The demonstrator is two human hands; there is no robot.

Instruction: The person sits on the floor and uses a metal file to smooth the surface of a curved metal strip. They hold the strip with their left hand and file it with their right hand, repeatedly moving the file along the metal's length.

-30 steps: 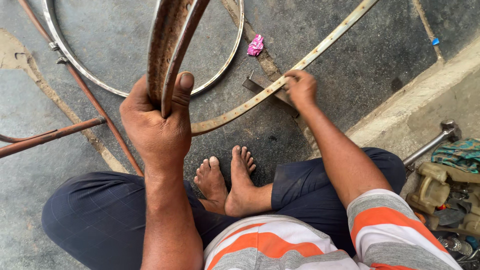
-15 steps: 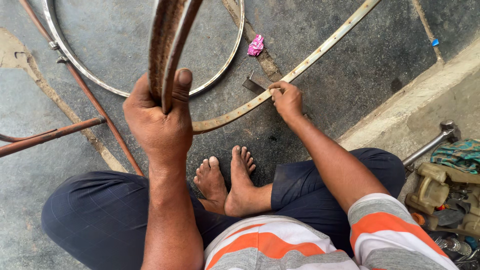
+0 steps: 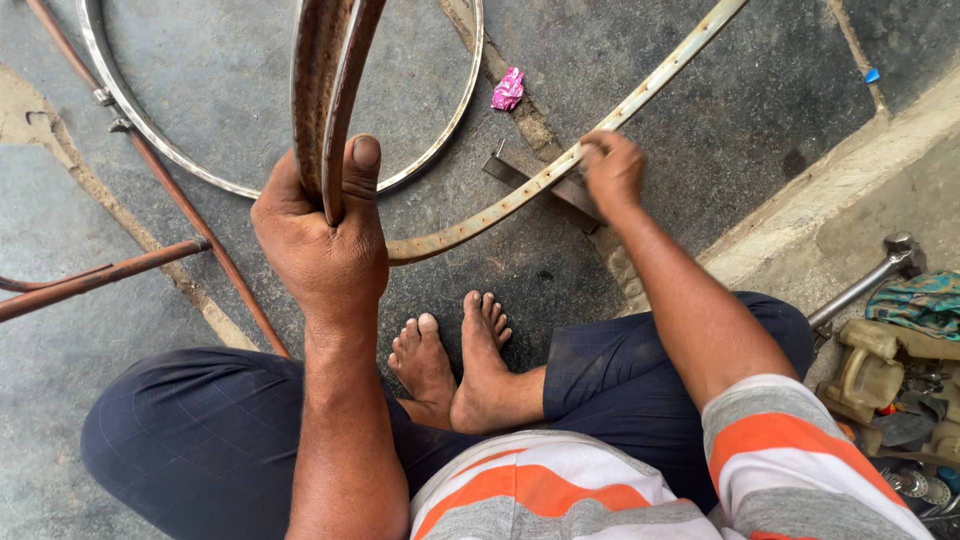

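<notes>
I sit cross-legged on the ground. My left hand (image 3: 322,235) grips the near end of a rusty curved metal rim strip (image 3: 325,90), held upright in front of me. The pale bent part of the same rim (image 3: 520,195) runs along the floor towards the upper right. My right hand (image 3: 612,172) is closed on that pale strip where it crosses a dark flat metal bar (image 3: 560,190) lying on the ground.
A shiny wheel rim (image 3: 150,150) lies flat on the concrete at upper left. Rusty thin rods (image 3: 110,268) cross the left side. A pink wrapper (image 3: 507,90) lies near the strip. At right, beyond a concrete ledge (image 3: 800,215), are a metal wrench (image 3: 860,285) and assorted tools and parts (image 3: 890,375).
My right hand slid down along the pale strip towards me, then back up a little. My left hand keeps its grip on the upright rim.
</notes>
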